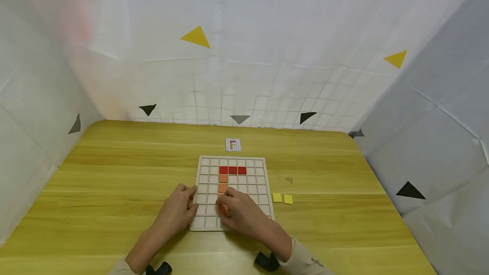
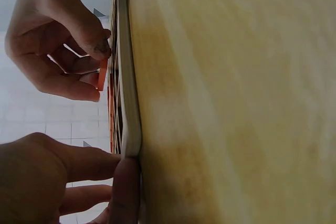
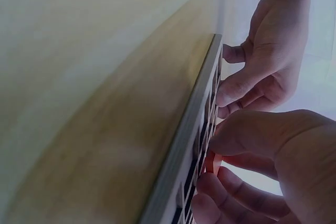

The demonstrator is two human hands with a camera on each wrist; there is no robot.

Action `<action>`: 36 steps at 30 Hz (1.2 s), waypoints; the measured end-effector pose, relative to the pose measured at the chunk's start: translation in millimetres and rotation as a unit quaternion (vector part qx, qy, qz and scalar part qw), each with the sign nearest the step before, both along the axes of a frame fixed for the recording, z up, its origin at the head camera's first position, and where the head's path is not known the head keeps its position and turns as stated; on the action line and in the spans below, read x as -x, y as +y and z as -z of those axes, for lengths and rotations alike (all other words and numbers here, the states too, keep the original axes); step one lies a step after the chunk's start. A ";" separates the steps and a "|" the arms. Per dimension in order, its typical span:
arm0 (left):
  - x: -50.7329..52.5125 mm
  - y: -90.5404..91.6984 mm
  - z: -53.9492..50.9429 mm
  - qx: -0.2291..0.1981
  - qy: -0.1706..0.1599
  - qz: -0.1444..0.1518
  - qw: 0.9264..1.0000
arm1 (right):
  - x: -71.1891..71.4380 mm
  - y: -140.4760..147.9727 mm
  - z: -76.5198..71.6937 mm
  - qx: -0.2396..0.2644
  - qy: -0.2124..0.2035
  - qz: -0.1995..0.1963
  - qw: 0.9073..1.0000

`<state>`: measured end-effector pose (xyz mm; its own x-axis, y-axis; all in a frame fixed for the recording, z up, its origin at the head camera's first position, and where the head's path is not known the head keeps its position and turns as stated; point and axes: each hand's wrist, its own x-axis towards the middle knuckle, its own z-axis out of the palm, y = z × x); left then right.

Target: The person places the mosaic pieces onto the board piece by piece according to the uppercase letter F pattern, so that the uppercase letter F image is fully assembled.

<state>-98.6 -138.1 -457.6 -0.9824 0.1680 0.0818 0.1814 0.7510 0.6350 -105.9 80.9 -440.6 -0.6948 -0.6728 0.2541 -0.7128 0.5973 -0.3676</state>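
Observation:
A pale wooden grid board [image 1: 257, 180] lies in front of me. Three red tiles [image 1: 232, 170] form a row near its top, and orange tiles [image 1: 223, 178] run down from the leftmost red one. My right hand [image 1: 242, 211] pinches an orange tile [image 2: 102, 76] between thumb and fingers, low over that same column. This hand hides several cells, and whether the pinched tile touches the board I cannot tell. At the board's left edge, my left hand [image 1: 176, 208] holds the rim [image 2: 130, 129] with thumb and fingertips.
Two yellow tiles [image 1: 282, 198] lie on the wooden table [image 1: 336, 224] to the right of the board. Behind the board is a small printed pattern card [image 1: 233, 144]. White sheets [image 1: 244, 75] with coloured triangles enclose the table at the back and sides.

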 end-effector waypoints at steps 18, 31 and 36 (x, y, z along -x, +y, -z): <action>-1.2 0.3 -0.9 -0.004 -0.002 0.000 1.000 | 2.0 -1.3 7.0 -0.017 0.002 0.002 1.000; -1.7 0.8 -2.3 -0.003 -0.006 0.000 1.000 | -1.6 8.9 4.5 0.010 0.005 0.008 1.000; -1.1 1.1 -2.4 -0.006 -0.004 0.001 1.000 | -4.9 20.4 4.6 0.023 0.008 0.010 1.000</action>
<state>-97.5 -137.0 -455.2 -0.9826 0.1694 0.0760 0.1779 0.7423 0.6460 -101.1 101.3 -445.2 -0.7032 -0.6465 0.2960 -0.7073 0.5935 -0.3841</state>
